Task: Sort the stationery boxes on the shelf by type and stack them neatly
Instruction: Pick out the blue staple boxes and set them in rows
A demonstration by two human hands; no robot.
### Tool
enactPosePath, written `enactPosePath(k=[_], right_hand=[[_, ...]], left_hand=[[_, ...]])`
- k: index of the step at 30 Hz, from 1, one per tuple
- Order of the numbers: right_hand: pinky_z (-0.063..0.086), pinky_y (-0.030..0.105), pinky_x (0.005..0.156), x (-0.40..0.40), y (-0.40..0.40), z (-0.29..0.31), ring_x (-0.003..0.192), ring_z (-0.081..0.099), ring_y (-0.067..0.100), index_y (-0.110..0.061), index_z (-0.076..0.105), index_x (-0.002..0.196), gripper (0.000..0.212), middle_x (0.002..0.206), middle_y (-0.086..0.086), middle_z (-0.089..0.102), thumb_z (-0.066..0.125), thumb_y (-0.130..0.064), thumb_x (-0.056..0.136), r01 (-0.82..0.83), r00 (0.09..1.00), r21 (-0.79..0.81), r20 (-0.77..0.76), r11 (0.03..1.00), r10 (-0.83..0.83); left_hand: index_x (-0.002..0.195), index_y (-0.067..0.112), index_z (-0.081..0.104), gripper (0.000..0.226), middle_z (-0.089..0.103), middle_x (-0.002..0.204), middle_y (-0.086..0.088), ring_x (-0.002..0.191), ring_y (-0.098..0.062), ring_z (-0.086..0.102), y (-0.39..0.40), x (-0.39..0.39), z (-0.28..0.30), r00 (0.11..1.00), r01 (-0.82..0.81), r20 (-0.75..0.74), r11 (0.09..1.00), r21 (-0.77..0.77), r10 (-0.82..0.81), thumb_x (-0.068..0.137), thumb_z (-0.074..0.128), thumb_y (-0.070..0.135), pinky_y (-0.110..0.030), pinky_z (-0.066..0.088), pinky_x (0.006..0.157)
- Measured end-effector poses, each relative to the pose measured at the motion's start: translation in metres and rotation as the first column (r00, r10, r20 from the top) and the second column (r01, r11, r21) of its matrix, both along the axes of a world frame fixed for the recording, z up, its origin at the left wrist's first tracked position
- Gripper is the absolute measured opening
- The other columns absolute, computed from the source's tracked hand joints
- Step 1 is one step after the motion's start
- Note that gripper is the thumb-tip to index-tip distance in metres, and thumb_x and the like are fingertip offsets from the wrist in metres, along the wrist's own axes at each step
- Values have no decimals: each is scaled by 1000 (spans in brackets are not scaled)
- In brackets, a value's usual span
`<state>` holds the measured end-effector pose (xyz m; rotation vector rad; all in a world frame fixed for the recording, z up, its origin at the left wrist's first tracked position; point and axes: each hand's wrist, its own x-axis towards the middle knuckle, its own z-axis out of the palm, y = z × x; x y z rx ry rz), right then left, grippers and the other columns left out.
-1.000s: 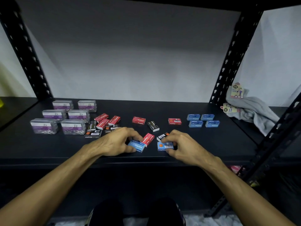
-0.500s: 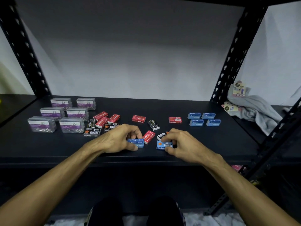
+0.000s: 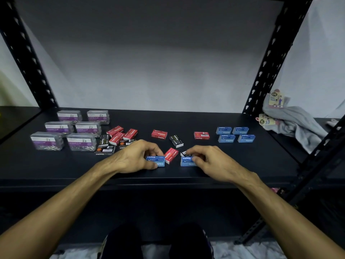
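My left hand (image 3: 134, 157) grips a blue staples box (image 3: 156, 161) on the shelf (image 3: 242, 165), fingers curled over its far edge and thumb at the near edge. My right hand (image 3: 207, 159) pinches a second blue staples box (image 3: 187, 161) the same way, near the front edge of the shelf. Between my two hands lies a red staples box (image 3: 171, 155), tilted. Just beyond my right fingertips a black-and-white box (image 3: 184, 153) touches the box I hold.

Status, as I judge it: sorting is partly done.
- Done: four blue boxes (image 3: 235, 134) form a two-by-two group beyond and to the right of my right hand. Six clear paper clip boxes (image 3: 70, 130) stand in two rows beyond and to the left of my left hand.
- Not done: the two blue boxes in my hands are well apart from the blue group. Red and black boxes (image 3: 116, 139) lie mixed in a loose cluster just beyond my left hand. Between my hands and farther back lie a red box (image 3: 159, 134) and a black box (image 3: 176, 141); another red box (image 3: 201, 135) lies beyond my right hand. I cannot tell whether any group is stacked more than one high.

Containers: the clear paper clip boxes show metal clips inside, behind purple labels. The staples boxes are closed; their contents are not visible.
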<state>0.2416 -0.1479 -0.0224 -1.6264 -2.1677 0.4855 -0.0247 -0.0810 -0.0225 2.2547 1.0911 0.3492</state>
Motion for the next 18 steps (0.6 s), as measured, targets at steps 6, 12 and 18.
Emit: enactPosePath(k=[6, 12, 18], right_hand=[[50, 19, 67, 5, -1, -6, 70, 57, 6, -29, 63, 121, 31, 89, -14, 63, 61, -21, 91, 17, 1000, 31, -14, 999, -16], [46, 18, 72, 2, -1, -5, 77, 55, 3, -28, 68, 112, 23, 92, -16, 58, 68, -26, 89, 15, 1000, 64, 10, 998, -16], [41, 13, 67, 7, 0, 0, 74, 55, 0, -26, 69, 104, 15, 90, -19, 59, 64, -22, 90, 36, 999, 94, -23, 995, -34]], left_hand=[[98, 33, 70, 22, 69, 85, 8, 61, -5, 54, -4, 0, 2, 1000, -15, -13, 999, 30, 15, 80, 78, 24, -26, 49, 61], [95, 33, 71, 17, 69, 83, 12, 66, -2, 59, -6, 0, 3, 999, -23, -47, 998, 62, 26, 81, 77, 27, -18, 45, 61], [94, 31, 72, 15, 73, 86, 12, 79, -6, 67, -5, 10, 13, 1000, -14, -9, 996, 90, 15, 81, 77, 25, -27, 55, 74]])
